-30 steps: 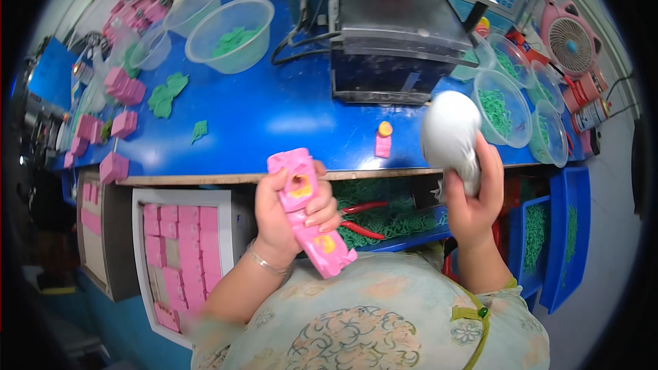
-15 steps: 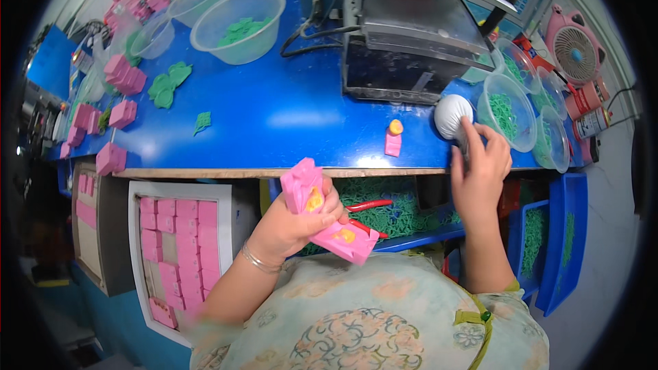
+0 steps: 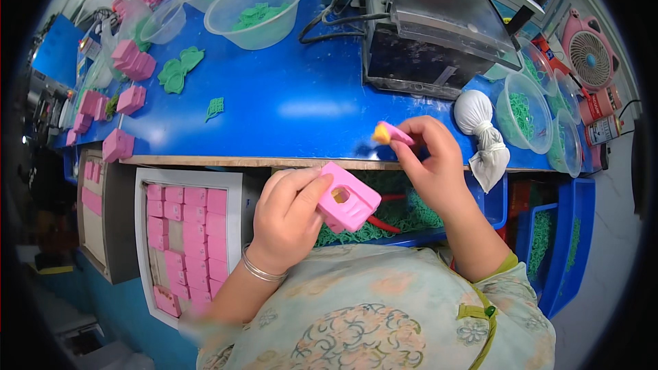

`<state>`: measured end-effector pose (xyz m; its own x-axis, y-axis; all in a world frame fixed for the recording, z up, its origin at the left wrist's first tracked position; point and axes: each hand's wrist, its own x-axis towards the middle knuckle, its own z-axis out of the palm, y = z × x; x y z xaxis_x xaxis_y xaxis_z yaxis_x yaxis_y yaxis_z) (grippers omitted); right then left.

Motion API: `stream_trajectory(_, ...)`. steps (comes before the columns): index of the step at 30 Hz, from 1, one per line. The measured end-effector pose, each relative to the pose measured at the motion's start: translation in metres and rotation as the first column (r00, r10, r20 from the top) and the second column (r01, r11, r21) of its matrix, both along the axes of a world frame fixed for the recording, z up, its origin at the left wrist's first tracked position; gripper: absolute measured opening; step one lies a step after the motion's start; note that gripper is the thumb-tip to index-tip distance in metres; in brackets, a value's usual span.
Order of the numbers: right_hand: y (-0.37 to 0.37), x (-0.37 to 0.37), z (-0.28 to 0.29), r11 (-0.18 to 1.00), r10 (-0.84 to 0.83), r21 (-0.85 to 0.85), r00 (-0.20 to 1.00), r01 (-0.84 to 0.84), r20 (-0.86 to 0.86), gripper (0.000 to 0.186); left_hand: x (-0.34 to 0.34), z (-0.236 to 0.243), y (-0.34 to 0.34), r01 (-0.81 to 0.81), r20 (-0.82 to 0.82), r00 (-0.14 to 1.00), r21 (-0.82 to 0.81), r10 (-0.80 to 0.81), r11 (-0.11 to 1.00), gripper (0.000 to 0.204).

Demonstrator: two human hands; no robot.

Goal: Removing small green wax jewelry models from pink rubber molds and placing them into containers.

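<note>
Pink block (image 3: 358,199) shows a round, yellowish hole (image 3: 340,194).

A pink block (image 3: 358,194), squarish with grooves moulded into its face, sits tilted in the person's left grip (image 3: 284,216), held at its left side. A round hole opens in the face turned upward, yellowish within. Apart from it, up and to the right, a small pink piece (image 3: 398,133) with a yellow end is pinched in the right grip (image 3: 436,157), that end pointing left.
</note>
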<state>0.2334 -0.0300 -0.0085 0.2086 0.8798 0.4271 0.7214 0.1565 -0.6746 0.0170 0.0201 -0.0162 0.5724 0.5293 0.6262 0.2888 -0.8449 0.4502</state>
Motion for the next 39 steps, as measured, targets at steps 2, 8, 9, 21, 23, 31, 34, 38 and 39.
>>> stream_trajectory(2,-0.008,-0.007,0.013,0.964,0.160,0.215,0.987,-0.155,-0.003,0.024,-0.001,0.005,-0.001,0.042,-0.063,0.997,0.049,-0.039,0.998,0.037)
stream_trajectory(8,-0.023,-0.014,0.028,0.949,0.290,0.080,0.942,-0.306,0.167,0.027,0.003,0.004,0.003,0.116,-0.082,0.991,0.074,-0.110,0.991,0.041)
stream_trajectory(9,-0.024,-0.012,0.032,0.930,0.347,0.059,0.918,-0.364,0.192,0.027,0.003,0.004,0.004,0.118,-0.081,0.990,0.072,-0.112,0.990,0.041)
stream_trajectory(21,-0.018,-0.023,0.027,0.897,0.360,0.068,0.811,-0.437,0.461,0.032,0.005,0.014,-0.003,0.121,-0.174,0.972,-0.210,-0.159,0.970,0.043)
stream_trajectory(23,-0.018,-0.029,0.024,0.904,0.296,0.143,0.832,-0.403,0.469,0.043,0.006,0.019,-0.003,0.142,-0.116,0.972,-0.394,-0.202,0.908,0.038)
stream_trajectory(31,0.007,-0.020,0.007,0.782,0.313,-0.335,0.795,-0.526,-0.519,0.033,0.011,0.013,-0.007,0.272,0.054,0.928,-0.776,-0.369,0.569,0.031)
stream_trajectory(34,0.002,-0.024,0.009,0.749,0.208,-0.319,0.664,-0.580,-0.718,0.029,0.018,0.005,-0.014,0.458,0.440,0.888,-0.871,-0.132,0.180,0.027)
stream_trajectory(38,-0.002,-0.021,0.005,0.942,0.335,0.034,0.931,-0.334,-0.148,0.029,0.022,0.012,-0.011,0.430,0.435,0.900,-0.897,-0.027,-0.105,0.025)
stream_trajectory(39,-0.004,-0.021,0.005,0.962,0.265,-0.040,0.961,-0.269,-0.081,0.028,0.023,0.010,-0.012,0.429,0.434,0.901,-0.897,-0.026,-0.105,0.025)
